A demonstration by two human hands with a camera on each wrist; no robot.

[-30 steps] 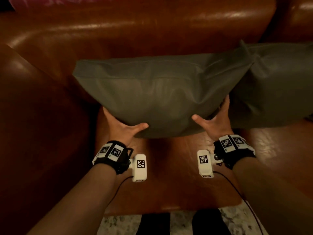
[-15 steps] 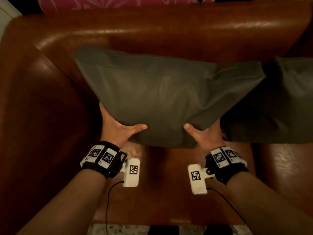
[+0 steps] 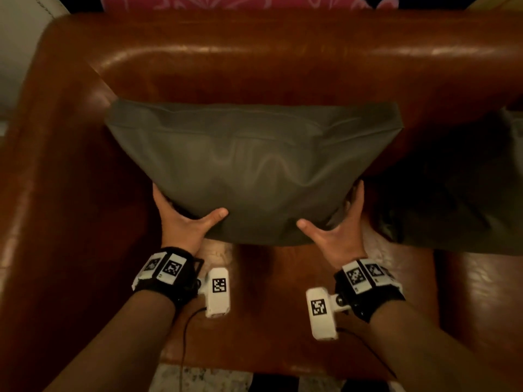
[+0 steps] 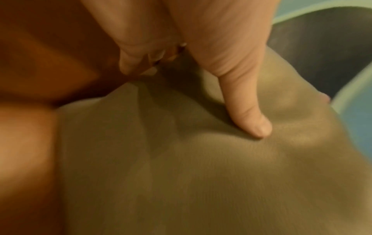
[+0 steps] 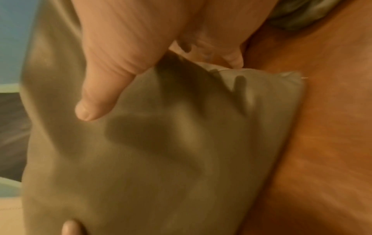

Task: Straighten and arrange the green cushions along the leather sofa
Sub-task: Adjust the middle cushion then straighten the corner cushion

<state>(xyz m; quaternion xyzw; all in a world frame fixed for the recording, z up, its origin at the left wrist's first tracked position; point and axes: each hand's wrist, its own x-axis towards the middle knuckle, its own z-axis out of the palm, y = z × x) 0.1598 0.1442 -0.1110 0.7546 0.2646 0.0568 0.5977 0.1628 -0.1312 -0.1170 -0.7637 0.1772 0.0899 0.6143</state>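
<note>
Overhead, both hands [image 3: 181, 222] [image 3: 336, 233] hold the cushion [image 3: 254, 165] — wrists show thumbs [image 4: 249, 120] pressing.

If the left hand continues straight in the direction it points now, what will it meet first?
The left hand already grips the green cushion, so it presses further into that; behind it probably comes the sofa backrest, though depth is unclear.

Your left hand [image 4: 181, 31] grips the green cushion [image 4: 201, 174] at its edge: thumb [image 4: 247, 111] pressed flat on the fabric face, fingers [image 4: 136, 58] curled behind. Brown leather sofa [image 4: 30, 127] borders the cushion's left side.
</note>
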